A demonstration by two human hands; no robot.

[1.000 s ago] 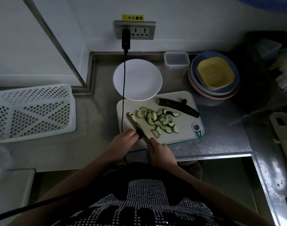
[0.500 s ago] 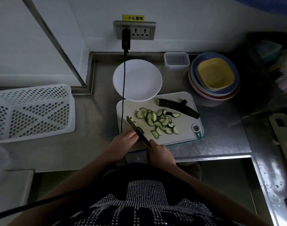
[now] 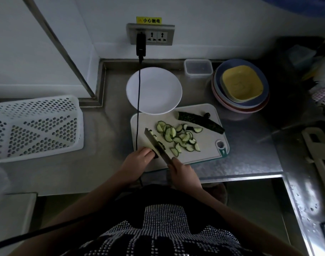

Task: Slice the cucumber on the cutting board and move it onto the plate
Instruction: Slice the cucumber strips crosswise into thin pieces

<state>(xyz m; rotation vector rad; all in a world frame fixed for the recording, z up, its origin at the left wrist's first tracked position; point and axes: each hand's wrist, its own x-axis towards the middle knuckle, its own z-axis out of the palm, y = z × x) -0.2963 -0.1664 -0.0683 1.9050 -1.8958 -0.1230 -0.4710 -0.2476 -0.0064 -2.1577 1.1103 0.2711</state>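
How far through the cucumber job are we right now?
Partly done: a pile of pale green cucumber slices lies on the white cutting board. In hand: left hand holds a stub, right hand works the steel knife. Left: the dark cucumber half, and the bare white plate.

Can't see cucumber piece [image 3: 155, 154] under my left hand [image 3: 137, 157]: fingers and knife blade [image 3: 154, 143] cover most of it. Knife handle hidden inside my right hand [image 3: 184, 172]. Near edge of cutting board [image 3: 204, 145] hidden behind both hands. Far-right clutter [image 3: 322, 74] too dark, cut off by frame edge; can't identify. White basket [image 3: 36, 126] cut off at left.
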